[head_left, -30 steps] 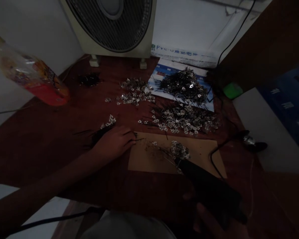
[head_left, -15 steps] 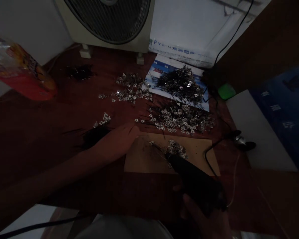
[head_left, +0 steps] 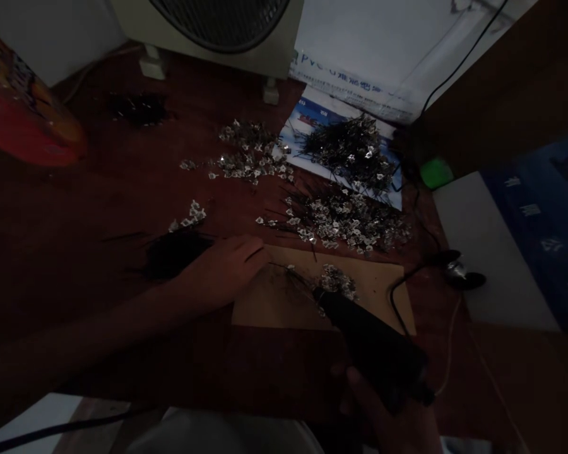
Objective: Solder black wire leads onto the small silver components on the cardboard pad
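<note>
We look down on a dark reddish-brown wooden tabletop (head_left: 76,265), dim and crowded. Along its far edge stands a cream-coloured box fan (head_left: 222,44) on two small feet, beside a white plastic packaging sheet (head_left: 360,63) printed with blue lettering. At the upper left, a red-and-orange plastic package (head_left: 23,107) blurs at the frame's edge. A flat tan cardboard sheet (head_left: 284,302) lies nearest us.

Our left hand (head_left: 222,268) rests at the cardboard's near-left edge, its fingers (head_left: 250,252) close together and slightly curled; we cannot tell whether they hold anything. Just behind the hand lies a dense bundle of thin black stems (head_left: 175,255).

Our right hand (head_left: 388,416) wraps its fingers around the grip of a black pistol-shaped hot glue gun (head_left: 369,347), whose nozzle end sits just beside a small cluster of silver metal flower-shaped pieces (head_left: 336,282) on the cardboard.

Larger heaps of the same silver pieces (head_left: 345,221) and black stems cover the table beyond, one on a blue printed card (head_left: 312,120).
</note>
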### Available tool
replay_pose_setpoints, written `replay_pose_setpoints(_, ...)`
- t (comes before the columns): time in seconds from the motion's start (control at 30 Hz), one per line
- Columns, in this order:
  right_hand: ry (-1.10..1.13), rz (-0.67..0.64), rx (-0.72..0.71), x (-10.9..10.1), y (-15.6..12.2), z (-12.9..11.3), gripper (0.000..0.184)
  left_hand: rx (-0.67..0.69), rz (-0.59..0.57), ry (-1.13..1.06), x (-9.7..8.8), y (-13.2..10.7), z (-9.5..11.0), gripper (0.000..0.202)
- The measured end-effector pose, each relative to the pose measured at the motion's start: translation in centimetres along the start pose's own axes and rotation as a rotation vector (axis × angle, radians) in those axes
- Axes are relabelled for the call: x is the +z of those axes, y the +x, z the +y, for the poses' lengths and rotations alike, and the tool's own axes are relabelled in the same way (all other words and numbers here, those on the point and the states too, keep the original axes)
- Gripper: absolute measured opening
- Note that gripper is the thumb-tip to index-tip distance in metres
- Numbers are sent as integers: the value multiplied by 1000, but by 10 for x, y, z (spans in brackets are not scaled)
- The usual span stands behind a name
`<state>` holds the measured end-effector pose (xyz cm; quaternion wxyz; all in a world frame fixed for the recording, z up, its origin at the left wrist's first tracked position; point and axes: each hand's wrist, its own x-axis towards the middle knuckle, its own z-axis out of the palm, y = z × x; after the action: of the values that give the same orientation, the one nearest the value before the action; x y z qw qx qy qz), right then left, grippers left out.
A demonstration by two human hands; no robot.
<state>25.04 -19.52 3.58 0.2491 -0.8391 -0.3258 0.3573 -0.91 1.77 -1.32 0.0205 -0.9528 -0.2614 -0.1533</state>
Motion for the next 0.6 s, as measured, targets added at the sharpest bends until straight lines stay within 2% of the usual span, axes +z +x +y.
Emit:
replay_pose_setpoints(0.13, -18, 17, 16, -3, 1, -1, 58, 15, 46, 0, 0, -1, 0, 14)
replay_pose_setpoints(0.27, -26, 3, -2, -4, 1, -6, 54, 15, 69, 13, 1, -2, 0, 11)
replay_pose_setpoints(0.4, 40, -8, -50, -3, -2, -11, 54, 22, 100, 32, 1, -2, 0, 12)
replay_pose_setpoints(0.6, 113, 13, -6, -3, -5, -15, 61, 43, 172, 22, -2, 0, 2, 15)
